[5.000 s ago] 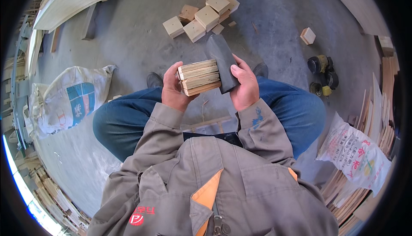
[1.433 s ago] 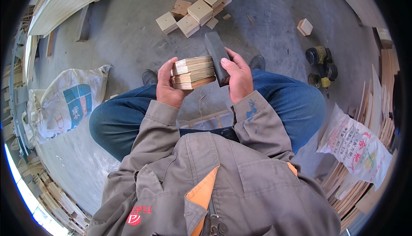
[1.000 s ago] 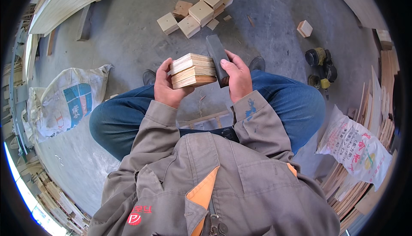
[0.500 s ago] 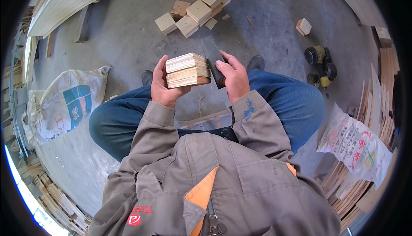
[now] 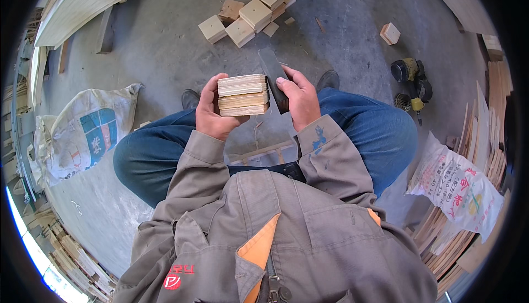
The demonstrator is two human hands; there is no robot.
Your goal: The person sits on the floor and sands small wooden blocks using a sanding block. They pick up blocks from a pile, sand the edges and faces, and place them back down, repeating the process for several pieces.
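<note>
On my feed from the head camera, I have the left hand (image 5: 212, 114) clasped around the left end of a layered plywood block (image 5: 242, 95), thumb on the near top corner side and palm underneath, its stacked edges facing up toward me. The block is held in the air between the knees, over the concrete floor (image 5: 352, 16). The right hand (image 5: 302, 98) pinches a dark grey bar-shaped block (image 5: 271, 71), thumb laid along its upper face, the bar tilted with its far end leaning left. I see its left side right up against or just beside the plywood block's right end; I cannot tell whether they touch. Beyond the hands I make out a pile of wooden blocks (image 5: 255, 15), and off to the right a single wooden block (image 5: 390, 34) with a black-and-yellow power tool (image 5: 405, 71) lying nearer. A white sack (image 5: 118, 104) lies on my left, and another printed sack (image 5: 457, 193) rests on the right over wood strips (image 5: 496, 160).
</note>
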